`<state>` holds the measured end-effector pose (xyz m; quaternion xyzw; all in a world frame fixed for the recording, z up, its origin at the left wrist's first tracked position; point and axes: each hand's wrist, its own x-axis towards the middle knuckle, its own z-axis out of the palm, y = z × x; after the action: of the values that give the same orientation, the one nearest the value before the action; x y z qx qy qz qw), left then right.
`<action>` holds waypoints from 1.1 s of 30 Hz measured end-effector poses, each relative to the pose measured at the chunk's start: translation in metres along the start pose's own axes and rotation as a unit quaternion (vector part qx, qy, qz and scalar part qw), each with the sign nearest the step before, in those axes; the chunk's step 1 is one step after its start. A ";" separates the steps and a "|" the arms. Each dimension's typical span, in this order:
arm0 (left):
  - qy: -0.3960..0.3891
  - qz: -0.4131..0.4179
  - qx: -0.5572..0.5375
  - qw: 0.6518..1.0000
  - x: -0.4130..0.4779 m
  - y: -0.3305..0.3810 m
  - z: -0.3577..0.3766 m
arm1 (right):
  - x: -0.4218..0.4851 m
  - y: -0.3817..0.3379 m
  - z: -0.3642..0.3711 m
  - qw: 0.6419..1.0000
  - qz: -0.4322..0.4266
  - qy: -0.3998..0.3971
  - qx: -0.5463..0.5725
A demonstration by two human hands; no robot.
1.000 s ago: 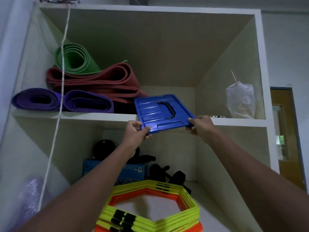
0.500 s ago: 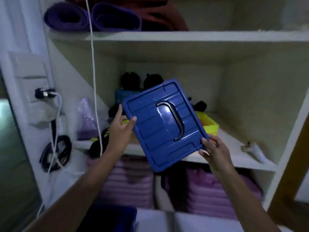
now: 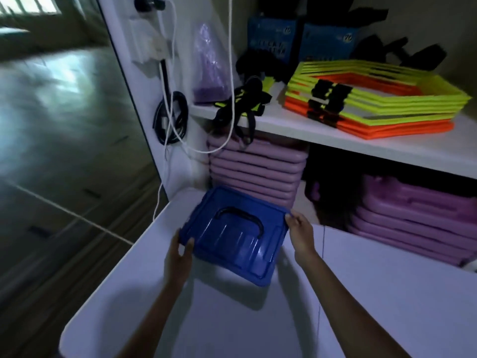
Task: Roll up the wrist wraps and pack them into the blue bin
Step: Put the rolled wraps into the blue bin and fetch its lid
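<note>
A blue plastic lid (image 3: 232, 236) with a black handle lies flat and low over the white counter (image 3: 374, 293). My left hand (image 3: 180, 254) grips its near left corner. My right hand (image 3: 300, 233) pinches its right edge. Whatever lies under the lid is hidden, so I cannot tell whether the blue bin sits beneath it. A tangle of black and neon-yellow straps (image 3: 245, 104) lies on the front edge of the shelf above, with some hanging over it. I see no rolled wrist wraps.
Orange and yellow hexagon rings (image 3: 374, 99) are stacked on the shelf, with blue boxes (image 3: 299, 40) behind. Purple foam pads (image 3: 255, 169) fill the space below the shelf. White and black cables (image 3: 170, 112) hang on the cabinet side. The counter's left edge drops to the floor.
I have brought the blue lid down from the top shelf level to the counter. My view has tilted down with it, and the lid has gone from tilted to nearly flat.
</note>
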<state>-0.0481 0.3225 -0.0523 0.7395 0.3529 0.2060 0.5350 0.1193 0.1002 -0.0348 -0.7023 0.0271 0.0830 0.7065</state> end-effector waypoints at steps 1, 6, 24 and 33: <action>0.004 -0.017 0.010 1.000 0.001 -0.004 -0.001 | 0.003 0.006 0.006 1.000 0.000 -0.023 -0.021; 0.017 -0.049 0.011 0.999 0.019 -0.016 -0.004 | 0.031 0.026 0.024 0.983 0.026 -0.101 -0.150; -0.017 -0.080 -0.019 0.996 0.014 -0.053 -0.006 | -0.017 0.044 -0.003 0.992 0.064 -0.062 -0.085; -0.142 -0.102 -0.054 0.983 0.012 -0.039 -0.019 | -0.109 0.063 -0.028 0.994 0.092 -0.023 -0.053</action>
<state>-0.0645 0.3510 -0.0828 0.6912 0.3352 0.0616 0.6372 0.0039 0.0640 -0.0807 -0.7313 0.0707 0.1652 0.6579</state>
